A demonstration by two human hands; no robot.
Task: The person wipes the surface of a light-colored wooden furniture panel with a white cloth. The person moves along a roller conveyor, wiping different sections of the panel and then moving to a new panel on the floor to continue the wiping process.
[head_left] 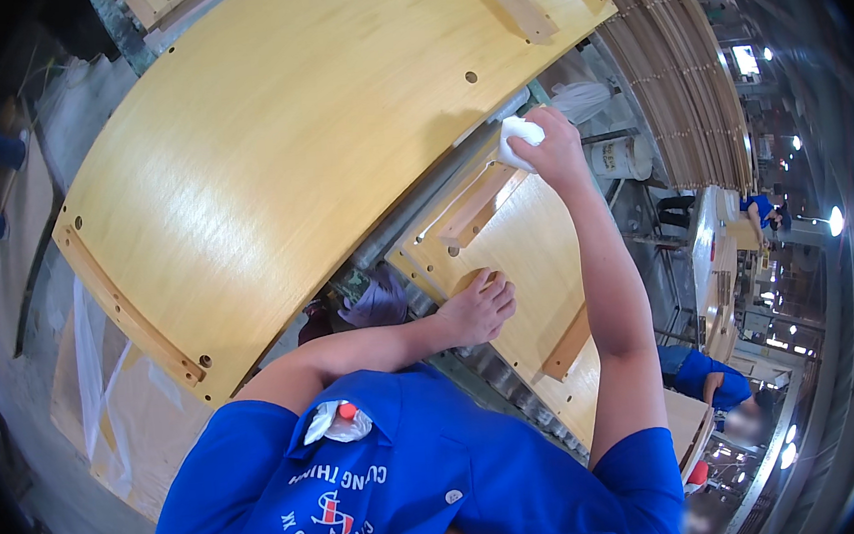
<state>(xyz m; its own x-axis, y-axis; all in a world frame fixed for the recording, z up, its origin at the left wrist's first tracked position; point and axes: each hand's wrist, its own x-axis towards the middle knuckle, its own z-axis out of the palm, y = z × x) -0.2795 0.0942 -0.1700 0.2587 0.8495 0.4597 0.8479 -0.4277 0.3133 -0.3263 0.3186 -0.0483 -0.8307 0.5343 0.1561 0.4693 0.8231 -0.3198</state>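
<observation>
My right hand [558,151] is closed round a white wad, seemingly cloth [518,141], over the far end of a smaller yellow wood panel [523,269]. My left hand [479,310] rests on the same panel nearer to me. Its fingers are curled over a small tan pad [470,280], mostly hidden under them. A wooden strip [480,209] is fixed across the panel between my hands, with several round holes beside it. Another wooden strip [567,344] lies on the panel at the right.
A large glossy yellow panel [266,129] with holes and edge strips fills the left. Stacked brown boards [677,67] stand at the far right, near a white bucket [621,158]. Two people in blue [706,375] work further right. Plastic sheeting [94,373] hangs at the lower left.
</observation>
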